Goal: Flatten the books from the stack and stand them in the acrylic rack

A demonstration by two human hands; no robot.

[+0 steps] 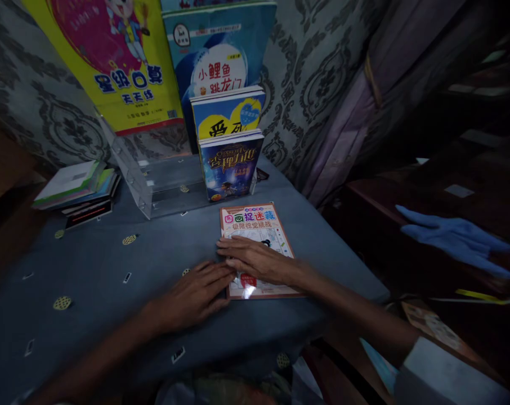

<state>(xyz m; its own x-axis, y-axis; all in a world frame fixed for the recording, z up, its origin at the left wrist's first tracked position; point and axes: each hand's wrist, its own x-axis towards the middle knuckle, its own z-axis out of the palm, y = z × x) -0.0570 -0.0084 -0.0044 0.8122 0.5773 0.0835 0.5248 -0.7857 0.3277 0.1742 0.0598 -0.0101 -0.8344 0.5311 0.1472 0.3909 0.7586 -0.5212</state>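
Note:
A thin picture book (261, 287) with a white cover, a brown border and colourful Chinese title letters lies flat near the right edge of the table. Across its middle rests my right hand (255, 260), palm down with fingers stretched to the left. My left hand (200, 288) lies flat at the book's left edge, its fingertips touching or close to my right fingers. Neither hand grips the book. Just behind it, a clear acrylic stand (132, 174) holds upright books, among them a dark blue one (231, 167) in front.
A grey-blue cloth with pineapple prints covers the table (111, 270). Stacked books (75, 188) lie at the left. In the stand, a yellow workbook (124, 67) and a teal book (221, 50) lean near the patterned wall. A blue glove (453, 233) lies at the right.

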